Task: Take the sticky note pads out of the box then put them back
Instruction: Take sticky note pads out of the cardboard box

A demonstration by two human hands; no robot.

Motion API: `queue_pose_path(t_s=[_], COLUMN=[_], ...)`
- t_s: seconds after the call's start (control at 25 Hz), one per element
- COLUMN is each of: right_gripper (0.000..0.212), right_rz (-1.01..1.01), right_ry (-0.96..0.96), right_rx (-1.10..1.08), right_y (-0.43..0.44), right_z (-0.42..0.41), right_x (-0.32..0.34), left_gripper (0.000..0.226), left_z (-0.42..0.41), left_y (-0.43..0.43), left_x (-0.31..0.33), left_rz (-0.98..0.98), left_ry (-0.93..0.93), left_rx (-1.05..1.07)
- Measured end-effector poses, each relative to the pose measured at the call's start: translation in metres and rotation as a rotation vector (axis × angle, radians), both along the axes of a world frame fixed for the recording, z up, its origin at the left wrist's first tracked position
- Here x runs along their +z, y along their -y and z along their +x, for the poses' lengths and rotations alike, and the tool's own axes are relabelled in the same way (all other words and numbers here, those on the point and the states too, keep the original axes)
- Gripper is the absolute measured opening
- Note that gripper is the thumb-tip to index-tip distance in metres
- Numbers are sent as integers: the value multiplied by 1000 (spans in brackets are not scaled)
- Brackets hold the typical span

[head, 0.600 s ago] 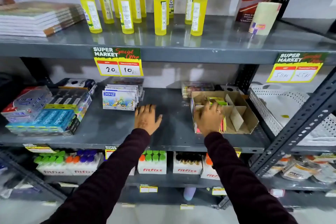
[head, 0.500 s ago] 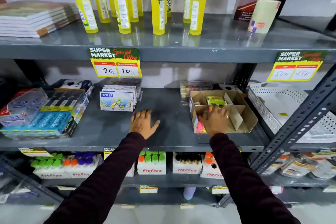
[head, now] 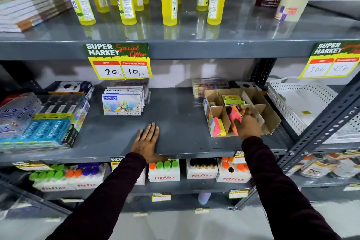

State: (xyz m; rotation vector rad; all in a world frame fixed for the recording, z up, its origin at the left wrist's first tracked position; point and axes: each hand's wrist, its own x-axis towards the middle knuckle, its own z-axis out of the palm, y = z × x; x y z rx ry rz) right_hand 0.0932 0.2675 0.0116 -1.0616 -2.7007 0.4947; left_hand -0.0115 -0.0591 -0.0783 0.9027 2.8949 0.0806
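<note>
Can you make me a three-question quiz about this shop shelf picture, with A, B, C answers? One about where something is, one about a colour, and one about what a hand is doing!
1. Where does the cardboard box sit?
A. On the top shelf, beside the bottles
B. On the middle shelf, right of the left hand
C. On the floor

2. What colour are the bottles on the top shelf?
A. Yellow
B. Blue
C. Red

3. What is the left hand doing?
A. Holding a bottle
B. Lifting a book
C. Lying flat and open on the shelf

Answers:
1. B: the box is on the middle shelf, with the right hand reaching into it.
2. A: every bottle up there is yellow.
3. C: the palm is down with fingers spread, holding nothing.
</note>
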Motion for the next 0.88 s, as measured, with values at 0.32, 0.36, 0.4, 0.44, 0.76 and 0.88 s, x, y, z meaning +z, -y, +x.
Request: queue_pose_path(t_s=[0.32, 0.36, 0.4, 0.44, 0.76, 0.88], right_gripper=[40, 29, 20, 18, 35, 55], right_rz=[-416, -714, -1025, -1260, -1065, -683], right_ry=[-697, -749, -744, -687, -513, -375], right_rx=[19, 8, -32, -94, -318, -318], right_y=[77, 89, 103, 115, 114, 129], right_z=[-8, -13, -17, -20, -25, -10], right_x=[32, 28, 21, 12, -35, -42], left_gripper=[132, 132, 131, 131, 132, 132], left_z=[1, 2, 2, 2, 2, 4], left_y=[1, 2, 2, 2, 2, 1], left_x=[0, 0, 0, 0, -2, -1], left_rz=[29, 38, 43, 44, 34, 42], left_ry=[-17, -12, -10, -8, -20, -25], left_rx=[-26, -30, -33, -33, -7, -4])
